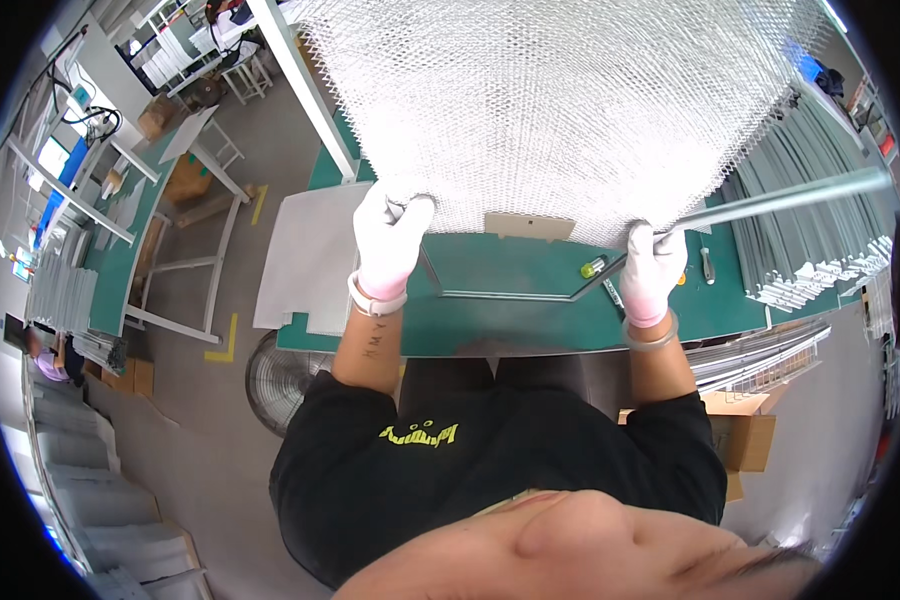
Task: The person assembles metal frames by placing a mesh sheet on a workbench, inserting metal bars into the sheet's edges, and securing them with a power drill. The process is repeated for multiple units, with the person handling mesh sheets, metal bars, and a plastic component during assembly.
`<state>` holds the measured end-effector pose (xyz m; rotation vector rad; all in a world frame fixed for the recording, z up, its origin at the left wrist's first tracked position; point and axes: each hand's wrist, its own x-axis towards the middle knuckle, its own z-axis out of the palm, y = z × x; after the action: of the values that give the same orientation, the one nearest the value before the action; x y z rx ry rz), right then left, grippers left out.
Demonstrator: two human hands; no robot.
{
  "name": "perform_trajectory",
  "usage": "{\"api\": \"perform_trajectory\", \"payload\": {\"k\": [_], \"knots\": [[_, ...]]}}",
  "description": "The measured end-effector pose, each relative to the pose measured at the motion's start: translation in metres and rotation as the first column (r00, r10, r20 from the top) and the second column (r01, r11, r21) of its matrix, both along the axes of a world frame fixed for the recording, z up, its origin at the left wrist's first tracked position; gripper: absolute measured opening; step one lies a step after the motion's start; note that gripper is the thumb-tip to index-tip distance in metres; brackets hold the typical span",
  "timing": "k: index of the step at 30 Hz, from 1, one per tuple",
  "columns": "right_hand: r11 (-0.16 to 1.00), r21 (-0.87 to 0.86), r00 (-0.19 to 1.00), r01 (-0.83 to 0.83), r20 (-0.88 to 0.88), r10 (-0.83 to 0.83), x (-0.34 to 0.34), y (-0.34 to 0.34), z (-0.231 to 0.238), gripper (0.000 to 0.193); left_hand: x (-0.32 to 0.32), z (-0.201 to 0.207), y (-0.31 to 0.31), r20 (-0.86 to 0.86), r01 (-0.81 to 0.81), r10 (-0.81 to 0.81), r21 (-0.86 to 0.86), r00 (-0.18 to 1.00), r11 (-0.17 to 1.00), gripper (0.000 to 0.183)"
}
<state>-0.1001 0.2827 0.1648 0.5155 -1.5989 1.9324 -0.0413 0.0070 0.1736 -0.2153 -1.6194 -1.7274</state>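
A large silvery expanded-metal mesh sheet (pixel 530 120) stands raised in front of me, its near edge just above the green table. My left hand (pixel 390 235), in a white glove, is closed on the sheet's near left corner. At the near right corner my gloved right hand (pixel 653 268) is closed on the mesh edge. A grey metal bar (pixel 790 199) runs from beside the right hand's fingers out to the right; whether the hand also grips it is unclear. A small beige plate (pixel 528 227) shows at the sheet's near edge. Below lies a thin metal frame (pixel 505 296), partly hidden.
On the green table (pixel 450 330) are a yellow-green tool (pixel 594 267) and a small grey-handled tool (pixel 708 265). Stacked metal strips (pixel 800 210) fill its right side; pale sheets (pixel 310 255) lie left. A floor fan (pixel 285 385) and another workbench (pixel 130 250) stand to the left.
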Motion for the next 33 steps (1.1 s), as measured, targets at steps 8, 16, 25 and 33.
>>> {"api": "perform_trajectory", "payload": {"k": [8,16,25,33], "knots": [[0.987,0.041,0.987,-0.158,0.037,0.156,-0.016,0.015,-0.019,0.009,0.006,-0.001,-0.002,0.013,0.084,-0.084,0.027,0.996,0.996,0.022],[0.978,-0.026,0.975,-0.208,0.081,0.209,-0.016,0.007,-0.013,0.004,-0.004,-0.006,-0.006,0.014,0.11,-0.11,-0.014,0.994,0.994,0.028],[0.984,0.026,0.981,-0.178,0.082,0.176,-0.021,0.007,-0.02,0.01,-0.008,-0.02,-0.01,-0.013,0.143,-0.144,-0.069,0.99,0.987,0.031],[0.983,0.124,0.991,-0.132,0.001,0.133,-0.026,-0.006,-0.037,0.022,-0.014,-0.065,-0.01,0.175,0.07,-0.058,-0.06,0.983,0.996,0.031]]}}
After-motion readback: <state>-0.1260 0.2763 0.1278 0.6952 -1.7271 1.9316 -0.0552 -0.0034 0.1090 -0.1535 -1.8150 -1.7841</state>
